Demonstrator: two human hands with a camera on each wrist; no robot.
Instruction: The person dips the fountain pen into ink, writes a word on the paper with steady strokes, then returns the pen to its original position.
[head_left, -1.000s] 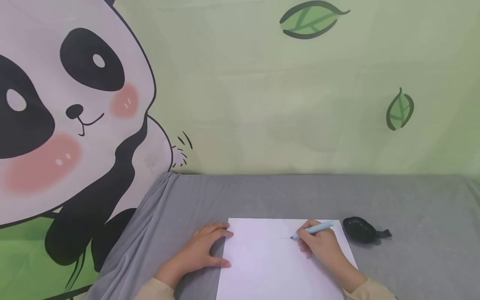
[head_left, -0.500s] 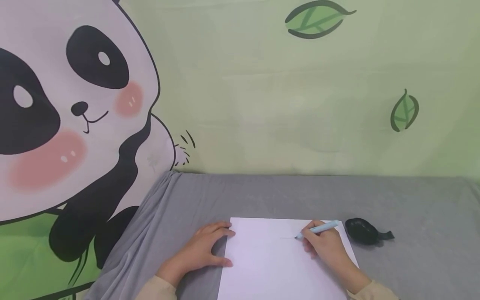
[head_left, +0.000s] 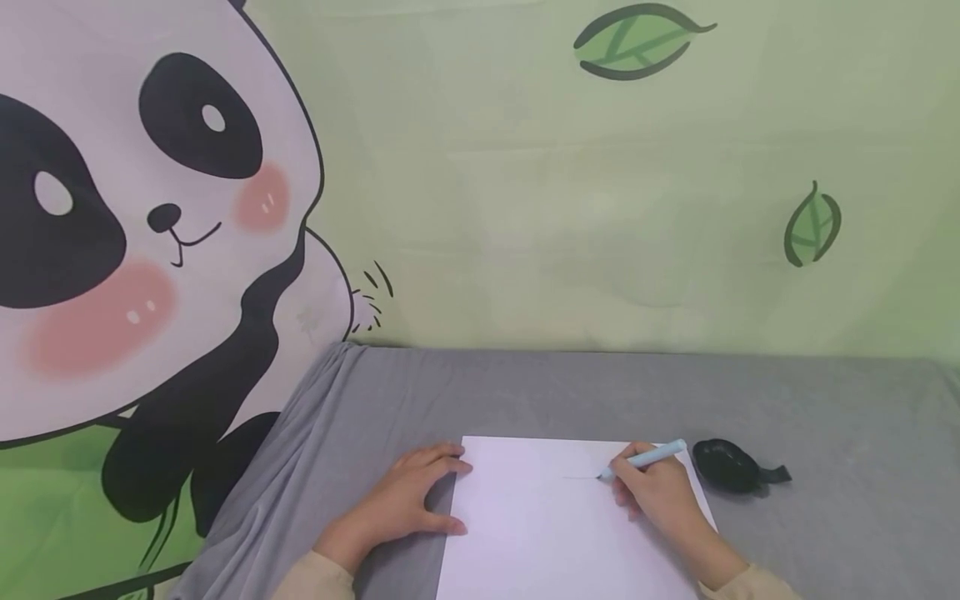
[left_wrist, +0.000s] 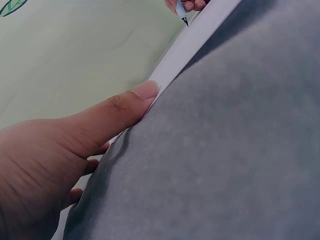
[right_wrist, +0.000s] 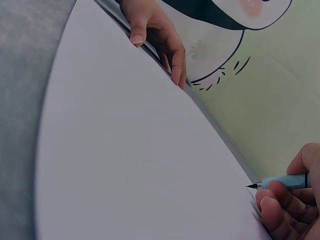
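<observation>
A white sheet of paper point(head_left: 540, 533) lies on the grey cloth. My right hand point(head_left: 660, 492) pinches a light blue pen point(head_left: 658, 453) near its dark pointed tip, the barrel slanting up to the right. That tip meets the upper part of the sheet, at the right end of a thin, short, level line point(head_left: 579, 477). In the right wrist view the pen point(right_wrist: 285, 181) shows between thumb and fingers. My left hand point(head_left: 401, 496) rests at the sheet's left edge, thumb and fingers spread, fingertips touching the paper. The left wrist view shows its thumb point(left_wrist: 145, 91) on the edge.
A small black leaf-shaped dish point(head_left: 726, 465) with a short stem sits just right of the sheet. Grey cloth point(head_left: 525, 387) covers the table. Behind it hangs a pale green backdrop point(head_left: 510, 208) with a printed panda point(head_left: 217, 204) and leaves.
The pen tip has moved slightly to the right with my right hand, and the thin line has grown longer. My left hand stays at the sheet's edge. The head view has shifted a little.
</observation>
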